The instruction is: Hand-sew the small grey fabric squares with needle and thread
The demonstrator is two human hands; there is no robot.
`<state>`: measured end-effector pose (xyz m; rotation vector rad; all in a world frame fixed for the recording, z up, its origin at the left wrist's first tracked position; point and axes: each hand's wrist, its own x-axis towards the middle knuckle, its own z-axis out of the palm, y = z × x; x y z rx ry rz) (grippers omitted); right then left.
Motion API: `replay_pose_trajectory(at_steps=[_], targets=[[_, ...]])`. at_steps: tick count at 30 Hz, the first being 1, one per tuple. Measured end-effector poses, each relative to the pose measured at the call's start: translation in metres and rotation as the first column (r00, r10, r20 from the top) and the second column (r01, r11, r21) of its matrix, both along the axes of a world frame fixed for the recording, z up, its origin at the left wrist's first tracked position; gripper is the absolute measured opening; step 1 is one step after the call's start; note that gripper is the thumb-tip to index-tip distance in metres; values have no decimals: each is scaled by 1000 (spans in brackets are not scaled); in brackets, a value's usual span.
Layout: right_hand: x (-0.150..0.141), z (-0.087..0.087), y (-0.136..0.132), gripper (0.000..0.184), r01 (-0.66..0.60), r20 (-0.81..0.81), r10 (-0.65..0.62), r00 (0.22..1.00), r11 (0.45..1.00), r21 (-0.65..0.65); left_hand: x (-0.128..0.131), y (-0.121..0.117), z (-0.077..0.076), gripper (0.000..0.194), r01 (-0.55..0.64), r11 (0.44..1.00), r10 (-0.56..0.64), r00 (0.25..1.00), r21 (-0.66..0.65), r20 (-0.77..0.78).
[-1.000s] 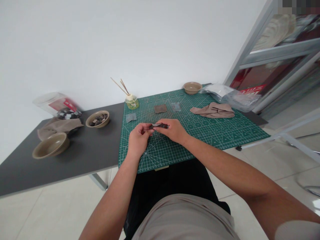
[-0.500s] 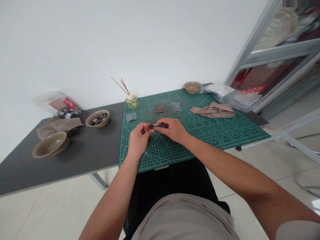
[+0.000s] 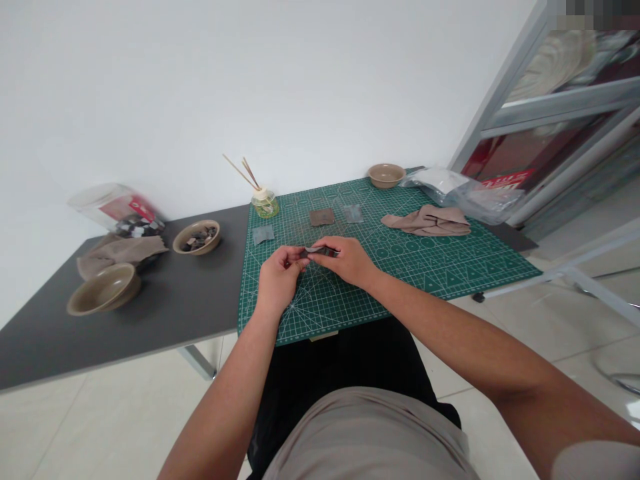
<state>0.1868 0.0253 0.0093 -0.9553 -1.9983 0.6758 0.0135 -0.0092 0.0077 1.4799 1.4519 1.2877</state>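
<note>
Both my hands meet over the middle of the green cutting mat (image 3: 440, 267). My left hand (image 3: 277, 279) and my right hand (image 3: 349, 260) pinch the two ends of a small dark flat piece (image 3: 320, 251) held just above the mat. Fingers of both hands are closed on it. Beyond my hands three small flat squares lie on the mat: a brown one (image 3: 321, 217), a grey one (image 3: 353, 213) and a pale grey one (image 3: 263, 234).
A reed diffuser bottle (image 3: 265, 203) stands at the mat's far left corner. A tan cloth (image 3: 430, 221), a clear plastic bag (image 3: 460, 189) and a bowl (image 3: 386, 175) lie far right. On the grey table (image 3: 175, 307), left: a bowl of pieces (image 3: 197, 237), an empty bowl (image 3: 103, 289), a jar (image 3: 117, 210).
</note>
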Motion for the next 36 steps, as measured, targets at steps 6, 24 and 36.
replay_pose_trajectory(at_steps=[6,24,36], targets=[[0,-1,0,14,-9,-2,9,1000,1000,8,0,0,0,16,-5,1000,5,1000,3,10],[-1,3,-3,13,-19,-41,20,999,999,28,2,-1,3,15,-20,1000,20,1000,-14,1],[0,5,-4,13,-25,-61,22,998,999,-49,1,-2,3,17,-26,999,26,1000,-18,-5]])
